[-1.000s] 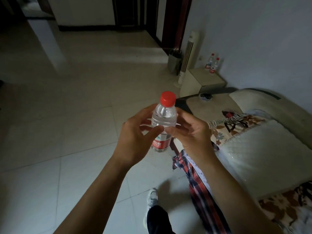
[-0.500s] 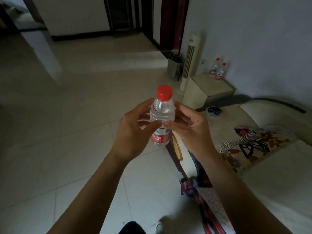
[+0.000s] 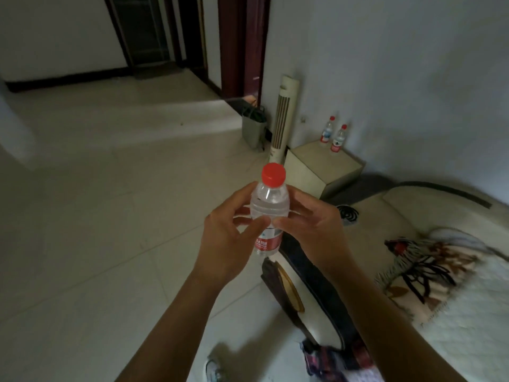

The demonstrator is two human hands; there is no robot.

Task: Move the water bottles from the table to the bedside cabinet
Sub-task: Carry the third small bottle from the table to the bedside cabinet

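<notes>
Red-capped water bottle [image 3: 270,208], one, clamped by left hand [image 3: 225,244] and right hand [image 3: 314,232], two bottles [image 3: 338,139] on cabinet [image 3: 322,164]

The left grip [image 3: 224,241] and the right grip [image 3: 311,230] together hold an upright red-capped water bottle [image 3: 268,213] above the tiled floor [image 3: 110,216]. Beyond, a second bottle [image 3: 327,130] and a third bottle [image 3: 339,138] stand side by side on the bedside cabinet [image 3: 316,159], between a tower fan [image 3: 283,117] and the bed [image 3: 440,216].

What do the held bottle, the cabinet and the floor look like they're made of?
The bottle: clear glossy plastic, seemingly; you see through it, and ribs ring its shoulder. The cap: opaque red plastic, likely. The cabinet: cream painted or laminated board, perhaps; flat, smooth faces, sharp edges. The floor: pale glazed tile; grout lines and reflected light show.
</notes>
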